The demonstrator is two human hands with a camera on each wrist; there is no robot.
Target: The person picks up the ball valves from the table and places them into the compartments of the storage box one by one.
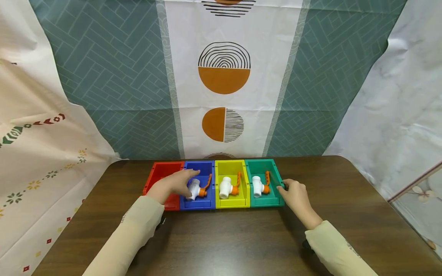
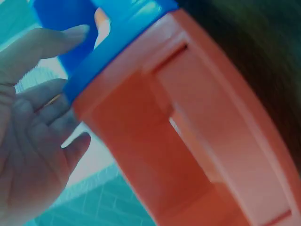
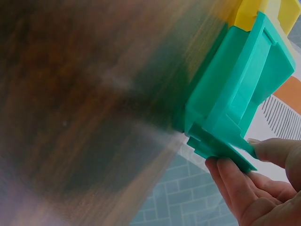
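Note:
My left hand (image 1: 176, 183) is over the blue bin (image 1: 183, 205), its thumb and fingers spread apart beside a white plastic valve with an orange handle (image 1: 194, 189). In the left wrist view the left hand (image 2: 33, 127) shows an empty palm; whether a fingertip touches the valve is hidden. On the right, my right hand (image 1: 296, 196) grips the outer side wall of the green bin (image 1: 279, 180). The right wrist view has the right hand (image 3: 263, 188) with its thumb inside that wall and fingers outside. Similar valves lie in the yellow bin (image 1: 232, 204) and the green bin.
A red bin (image 1: 174, 207) adjoins the blue one at the left end of the row, partly behind the left hand. The row stands on a dark wooden table (image 1: 228, 241), near its back edge. Patterned cloth (image 1: 131, 96) hangs behind it.

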